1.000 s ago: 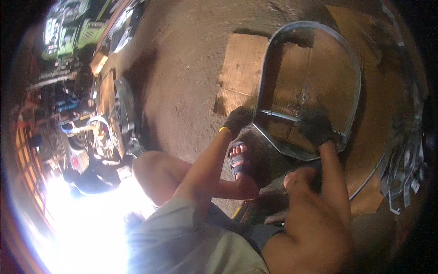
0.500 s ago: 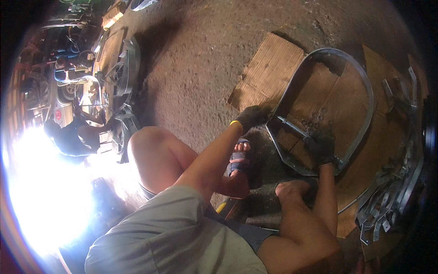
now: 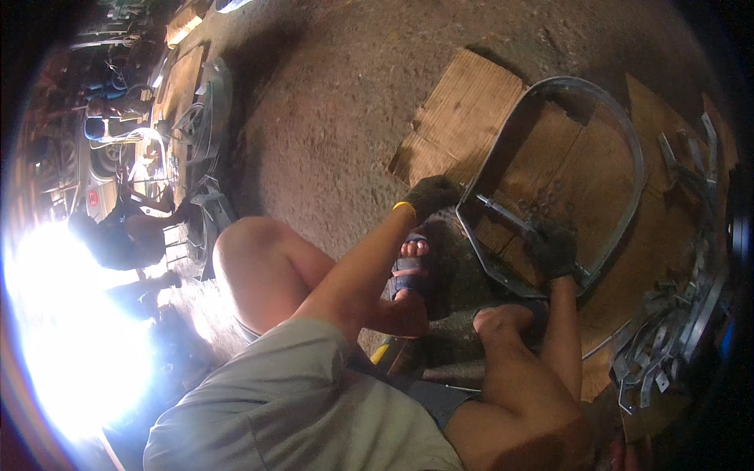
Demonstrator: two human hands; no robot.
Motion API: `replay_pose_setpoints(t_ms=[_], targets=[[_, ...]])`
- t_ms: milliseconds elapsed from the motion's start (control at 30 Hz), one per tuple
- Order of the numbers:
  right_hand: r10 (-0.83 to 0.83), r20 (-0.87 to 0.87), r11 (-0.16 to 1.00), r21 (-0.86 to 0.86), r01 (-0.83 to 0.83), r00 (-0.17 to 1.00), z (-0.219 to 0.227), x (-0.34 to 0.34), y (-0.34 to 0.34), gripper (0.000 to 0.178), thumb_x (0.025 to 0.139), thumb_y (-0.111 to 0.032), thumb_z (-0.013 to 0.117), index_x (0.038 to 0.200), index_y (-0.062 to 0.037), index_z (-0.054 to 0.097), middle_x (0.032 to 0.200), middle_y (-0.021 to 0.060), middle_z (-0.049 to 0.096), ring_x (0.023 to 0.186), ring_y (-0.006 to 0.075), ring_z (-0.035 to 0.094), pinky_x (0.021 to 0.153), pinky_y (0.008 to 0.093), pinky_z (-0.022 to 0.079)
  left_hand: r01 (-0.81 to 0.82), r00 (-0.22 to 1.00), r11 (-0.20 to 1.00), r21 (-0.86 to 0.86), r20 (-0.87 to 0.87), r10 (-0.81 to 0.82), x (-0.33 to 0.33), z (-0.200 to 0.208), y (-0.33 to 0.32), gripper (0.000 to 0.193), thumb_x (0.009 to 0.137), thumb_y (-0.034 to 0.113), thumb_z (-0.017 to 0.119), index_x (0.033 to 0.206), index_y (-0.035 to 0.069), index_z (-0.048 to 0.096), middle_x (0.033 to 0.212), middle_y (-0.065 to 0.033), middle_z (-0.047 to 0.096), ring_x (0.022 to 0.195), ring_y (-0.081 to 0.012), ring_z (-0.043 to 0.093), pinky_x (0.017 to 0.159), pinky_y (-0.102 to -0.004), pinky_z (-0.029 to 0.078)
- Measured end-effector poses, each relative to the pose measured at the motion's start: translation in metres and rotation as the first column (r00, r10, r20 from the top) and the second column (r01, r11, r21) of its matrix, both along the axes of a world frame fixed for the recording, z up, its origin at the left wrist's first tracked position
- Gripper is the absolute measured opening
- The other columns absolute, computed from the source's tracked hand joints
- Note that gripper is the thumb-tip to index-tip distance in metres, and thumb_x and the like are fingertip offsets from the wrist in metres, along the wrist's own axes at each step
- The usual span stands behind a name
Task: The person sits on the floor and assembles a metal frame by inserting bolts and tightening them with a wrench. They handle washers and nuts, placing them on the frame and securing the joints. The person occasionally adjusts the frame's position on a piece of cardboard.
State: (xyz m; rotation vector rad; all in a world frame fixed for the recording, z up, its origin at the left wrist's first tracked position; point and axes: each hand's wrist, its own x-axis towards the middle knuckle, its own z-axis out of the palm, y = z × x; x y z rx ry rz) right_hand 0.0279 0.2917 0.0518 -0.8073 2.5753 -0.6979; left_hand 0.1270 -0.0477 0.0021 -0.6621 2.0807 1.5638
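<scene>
A D-shaped metal frame (image 3: 628,149) of flat grey strip lies on wooden boards (image 3: 455,125) on the ground in front of me. My left hand (image 3: 430,195), in a dark glove with a yellow cuff, rests at the frame's near left corner. My right hand (image 3: 554,248), also in a dark glove, grips the thin crossbar (image 3: 503,212) that runs across the frame's lower part. I am squatting, with my sandalled left foot (image 3: 410,267) just below the left hand.
A heap of bent metal strips and brackets (image 3: 667,345) lies at the right. Rough concrete floor (image 3: 330,102) stretches beyond. At the left are more metal frames (image 3: 208,133), a crouching person (image 3: 118,235) and a very bright glare (image 3: 71,330).
The view has swung, so the frame and boards sit more to the right and lower. Both gloved hands stay on the frame in much the same grip.
</scene>
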Motion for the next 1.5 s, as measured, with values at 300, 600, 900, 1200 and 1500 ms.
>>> replay_pose_setpoints(t_ms=[300, 600, 900, 1200, 1500], targets=[[-0.041, 0.074, 0.996, -0.080, 0.047, 0.996, -0.013, -0.001, 0.020, 0.033, 0.084, -0.041, 0.071, 0.095, -0.0111, 0.078, 0.091, 0.0164, 0.074, 0.086, 0.0361, 0.072, 0.077, 0.0464, 0.054, 0.311, 0.941, 0.876, -0.368, -0.011, -0.339, -0.016, 0.007, 0.013, 0.024, 0.094, 0.028, 0.064, 0.102, 0.008, 0.074, 0.098, -0.0140, 0.072, 0.092, -0.0284, 0.068, 0.084, -0.0393, 0.054], [-0.083, -0.155, 0.986, -0.159, 0.058, 0.984, -0.003, 0.011, -0.043, 0.043, 0.084, -0.049, 0.074, 0.098, -0.0090, 0.077, 0.095, 0.0207, 0.073, 0.091, 0.0389, 0.070, 0.080, 0.0476, 0.053, 0.416, 0.905, 0.856, -0.308, 0.048, -0.422, 0.004, -0.008, -0.010, 0.025, 0.093, 0.017, 0.061, 0.117, 0.014, 0.067, 0.111, -0.0140, 0.069, 0.101, -0.0349, 0.066, 0.086, -0.0421, 0.055], [0.034, 0.272, 0.980, -0.198, 0.022, 0.962, 0.011, 0.004, -0.089, 0.044, 0.086, -0.040, 0.073, 0.118, -0.0097, 0.071, 0.114, 0.0196, 0.070, 0.109, 0.0414, 0.065, 0.097, 0.0506, 0.049, 0.397, 0.847, 0.712, -0.579, -0.067, -0.528, -0.001, -0.008, 0.004, 0.027, 0.096, 0.018, 0.060, 0.123, 0.014, 0.062, 0.101, -0.0158, 0.068, 0.096, -0.0359, 0.067, 0.083, -0.0436, 0.054], [-0.045, 0.272, 0.998, -0.035, 0.056, 0.961, -0.012, 0.000, -0.089, 0.040, 0.089, -0.038, 0.069, 0.118, -0.0114, 0.071, 0.113, 0.0196, 0.071, 0.109, 0.0382, 0.067, 0.096, 0.0479, 0.051, 0.058, 0.994, 0.953, -0.298, 0.111, -0.026, -0.003, -0.006, 0.026, 0.022, 0.101, 0.026, 0.056, 0.109, 0.010, 0.068, 0.093, -0.0171, 0.067, 0.090, -0.0387, 0.065, 0.080, -0.0427, 0.052], [-0.032, 0.170, 0.992, -0.117, 0.052, 0.985, -0.024, 0.006, -0.084, 0.038, 0.093, -0.030, 0.062, 0.125, -0.0098, 0.066, 0.117, 0.0224, 0.070, 0.106, 0.0412, 0.069, 0.093, 0.0528, 0.053, -0.127, 0.982, 0.952, -0.279, 0.097, 0.159, -0.006, 0.023, 0.037, 0.048, 0.097, 0.046, 0.064, 0.096, -0.002, 0.067, 0.087, -0.0153, 0.069, 0.081, -0.0194, 0.062, 0.077, -0.0355, 0.051]])
